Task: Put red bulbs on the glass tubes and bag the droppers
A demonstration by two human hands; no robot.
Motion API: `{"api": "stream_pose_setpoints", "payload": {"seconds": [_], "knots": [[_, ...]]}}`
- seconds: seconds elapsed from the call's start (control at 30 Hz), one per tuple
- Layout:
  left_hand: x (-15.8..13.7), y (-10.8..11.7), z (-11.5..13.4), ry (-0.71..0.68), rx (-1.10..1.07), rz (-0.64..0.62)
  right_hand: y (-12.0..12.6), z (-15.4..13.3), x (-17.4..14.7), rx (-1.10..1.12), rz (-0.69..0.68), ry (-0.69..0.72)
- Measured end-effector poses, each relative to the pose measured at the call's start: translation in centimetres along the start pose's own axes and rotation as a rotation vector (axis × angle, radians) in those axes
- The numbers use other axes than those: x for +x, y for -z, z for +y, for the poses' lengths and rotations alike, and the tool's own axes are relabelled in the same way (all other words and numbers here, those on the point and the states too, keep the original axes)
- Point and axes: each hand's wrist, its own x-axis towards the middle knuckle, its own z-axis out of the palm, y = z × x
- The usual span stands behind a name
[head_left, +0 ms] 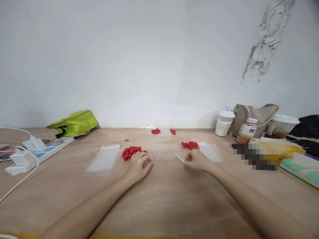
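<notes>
Your right hand, right of the frame's centre, pinches a thin pale piece whose free end points to the upper left. Your left hand, left of centre, curls loosely at the edge of the red bulbs; whether its fingers hold one, I cannot tell. In the middle of the frame lies a row of clear tubes, slender and straight, perhaps glass. It seems best that you pinch lightly and keep your fingers off this row, because such tubes may roll or crack. The bulbs are rounded, matt, probably rubber. To the right, lined-up bulbs lie side by side on the brown, smooth-looking counter.
</notes>
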Motion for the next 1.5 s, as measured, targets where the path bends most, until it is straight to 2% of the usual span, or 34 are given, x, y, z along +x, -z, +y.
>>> {"api": "stream_pose_setpoints", "payload": {"seconds": [0.07,0.17,0.43,0.57,0.73,0.93,1.03,1.17,1.33,1.5], "knots": [[1.0,0.5,-0.8,0.038,0.094,0.031,-1.2,-0.8,-1.0,0.061,-0.007,0.093],[2.7,1.1,-2.2,-0.001,0.198,-0.034,-2.3,-1.6,-1.6,0.106,-0.066,0.165],[5.5,0.2,-4.1,-0.007,0.269,-0.144,-2.7,-1.5,-1.4,0.215,-0.167,0.242],[5.6,-0.3,-4.1,-0.021,0.268,-0.158,-3.4,-1.2,-1.4,0.246,-0.094,0.243],[5.4,-0.2,-3.8,-0.053,0.207,-0.117,-4.4,-1.6,-1.3,0.235,-0.002,0.258],[3.7,1.0,-1.7,-0.073,0.01,-0.033,-5.2,-1.8,-1.1,0.203,0.028,0.273],[1.7,0.7,-0.5,-0.01,-0.351,-0.015,-5.5,-1.6,-1.2,0.206,0.054,0.27],[-0.7,-0.5,0.3,0.078,-0.721,-0.13,-5.9,-1.3,-1.4,0.262,0.104,0.227],[-1.5,-1.4,0.9,0.166,-0.812,-0.22,-5.9,-1.4,-1.6,0.416,0.119,0.216],[-1.3,-1.3,1.3,0.146,-0.811,-0.219,-5.7,-2.1,-2.0,0.486,0.114,0.288]]}}
